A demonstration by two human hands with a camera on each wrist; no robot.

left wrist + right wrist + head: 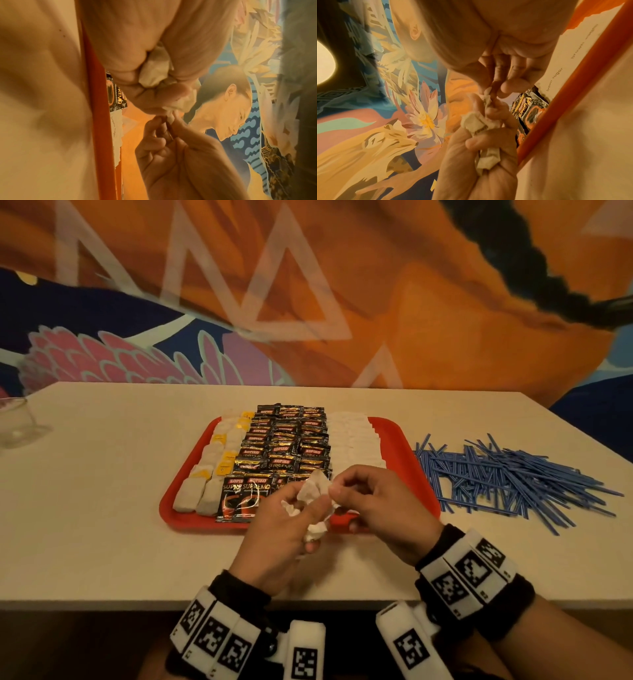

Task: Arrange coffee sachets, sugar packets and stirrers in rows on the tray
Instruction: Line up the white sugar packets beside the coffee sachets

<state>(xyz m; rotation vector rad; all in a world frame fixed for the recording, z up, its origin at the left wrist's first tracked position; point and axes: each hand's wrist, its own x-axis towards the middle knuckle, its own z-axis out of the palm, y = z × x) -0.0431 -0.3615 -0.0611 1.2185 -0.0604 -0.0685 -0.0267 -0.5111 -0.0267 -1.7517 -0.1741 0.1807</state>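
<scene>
A red tray (406, 440) holds rows: white and yellow packets (212, 474) on the left, black coffee sachets (284, 446) in the middle, white sugar packets (356, 443) on the right. Blue stirrers (507, 477) lie in a loose pile on the table right of the tray. Over the tray's near edge my left hand (301, 508) grips a crumpled bunch of white sugar packets (310, 491). My right hand (337, 491) pinches the end of one of them. The wrist views show the bunch (154, 67) in the left fist and the right hand's pinch (489, 92).
A clear glass (17, 422) stands at the table's far left. A painted wall rises right behind the table. The table's front edge (137, 604) runs just under my wrists. The tray's right strip (397, 453) beside the sugar row shows bare red.
</scene>
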